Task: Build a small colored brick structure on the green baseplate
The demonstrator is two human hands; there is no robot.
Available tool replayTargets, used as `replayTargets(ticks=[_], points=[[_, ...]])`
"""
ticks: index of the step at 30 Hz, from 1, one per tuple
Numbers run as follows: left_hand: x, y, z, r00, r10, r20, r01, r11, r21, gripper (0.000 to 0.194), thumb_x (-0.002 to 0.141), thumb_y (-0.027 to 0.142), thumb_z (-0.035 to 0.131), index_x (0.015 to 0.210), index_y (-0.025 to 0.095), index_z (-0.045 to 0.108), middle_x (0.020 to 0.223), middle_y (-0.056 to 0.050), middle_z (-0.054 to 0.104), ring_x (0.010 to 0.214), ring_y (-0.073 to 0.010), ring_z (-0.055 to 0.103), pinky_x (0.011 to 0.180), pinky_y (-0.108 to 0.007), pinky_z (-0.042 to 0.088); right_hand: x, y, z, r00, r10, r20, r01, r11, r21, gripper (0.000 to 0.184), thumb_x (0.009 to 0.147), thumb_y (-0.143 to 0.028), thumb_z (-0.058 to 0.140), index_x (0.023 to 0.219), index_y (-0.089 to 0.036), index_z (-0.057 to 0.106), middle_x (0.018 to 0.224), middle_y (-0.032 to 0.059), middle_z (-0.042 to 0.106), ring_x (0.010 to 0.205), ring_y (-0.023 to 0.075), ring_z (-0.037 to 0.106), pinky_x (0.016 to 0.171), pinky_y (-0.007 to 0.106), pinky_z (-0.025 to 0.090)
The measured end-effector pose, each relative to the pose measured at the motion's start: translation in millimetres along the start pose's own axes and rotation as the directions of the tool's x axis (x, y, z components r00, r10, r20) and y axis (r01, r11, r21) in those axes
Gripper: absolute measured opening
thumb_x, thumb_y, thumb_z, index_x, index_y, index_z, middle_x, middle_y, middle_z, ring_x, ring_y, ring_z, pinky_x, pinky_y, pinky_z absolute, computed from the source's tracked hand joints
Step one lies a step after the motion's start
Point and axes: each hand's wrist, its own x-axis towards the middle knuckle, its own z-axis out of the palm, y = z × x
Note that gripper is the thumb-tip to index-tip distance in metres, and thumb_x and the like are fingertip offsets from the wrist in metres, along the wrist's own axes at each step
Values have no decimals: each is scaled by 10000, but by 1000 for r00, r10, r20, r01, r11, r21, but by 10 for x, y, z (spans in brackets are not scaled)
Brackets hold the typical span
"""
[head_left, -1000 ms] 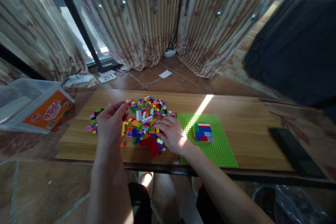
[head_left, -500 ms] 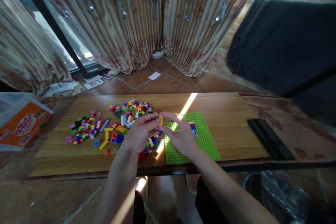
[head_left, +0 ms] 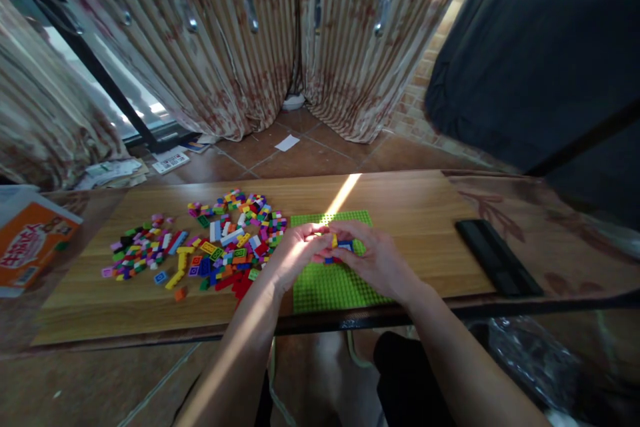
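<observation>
Multicoloured brick block (head_left: 345, 244) on the green baseplate (head_left: 325, 290), lying directly between the fingers of the two hands and largely screened by them; its long axis cannot be read. A yellow piece (head_left: 334, 239) shows at the block's left part, beside the left thumb tip. The left hand (head_left: 294, 257) reaches in from the left, its fingers bent and close together; whether they grip the yellow piece cannot be told. The right hand (head_left: 383, 255) flanks the block's right side, fingers curved and parted from the thumb; a hold on the block cannot be confirmed. Neither hand is plainly nearer. Exposed studs extend from the fingers toward the person, ending just short of the near edge of the table (head_left: 417, 220); a narrower studded strip lies beyond them. Leftward of the left fingers, a loose brick pile (head_left: 240, 233) limits sideways room. Rightward of the right fingers, wood surface runs as far as a black oblong object (head_left: 497, 257), well apart.
</observation>
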Motion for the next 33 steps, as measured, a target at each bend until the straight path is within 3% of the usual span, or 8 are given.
replayTargets(ticks=[5, 8, 16, 27, 33], points=[[69, -39, -13, 984, 62, -164, -39, 989, 140, 319, 733, 365, 689, 940, 123, 662, 739, -52, 694, 585, -97, 604, 541, -193, 437, -147, 245, -225, 993, 118, 24, -117, 992, -47, 359, 806, -220, 637, 1162, -257, 620, 1078, 34, 690, 803, 160, 679, 760, 324, 552], [105, -78, -45, 971, 115, -210, -58, 965, 256, 272, 731, 338, 675, 903, 128, 671, 708, -49, 689, 587, -110, 608, 528, -197, 434, -251, 416, -273, 980, 190, 57, -188, 982, -34, 353, 803, -232, 635, 1155, -245, 621, 1097, 48, 678, 774, 158, 682, 692, 303, 559], [211, -188, -65, 975, 142, -172, -64, 918, 391, 300, 739, 369, 659, 948, 155, 681, 760, -51, 709, 648, -145, 656, 566, -222, 479, -320, 494, -162, 962, 257, 96, -262, 964, 39, 431, 799, -210, 629, 1223, -265, 574, 1061, 41, 679, 779, 155, 697, 707, 297, 571], [236, -198, -77, 970, 160, -182, -60, 887, 457, 360, 738, 426, 651, 975, 157, 681, 712, -41, 697, 617, -154, 645, 531, -226, 454, -277, 443, -78, 971, 232, 66, -230, 973, -29, 481, 792, -175, 640, 1254, -245, 523, 1022, 54, 708, 815, 179, 703, 804, 386, 565], [260, -242, -96, 970, 174, -168, -78, 883, 462, 360, 754, 420, 639, 988, 150, 681, 727, -57, 701, 626, -154, 648, 547, -236, 471, -284, 450, -104, 969, 229, 88, -230, 973, -9, 490, 776, -187, 650, 1251, -229, 533, 969, 54, 715, 806, 177, 695, 802, 375, 558]])
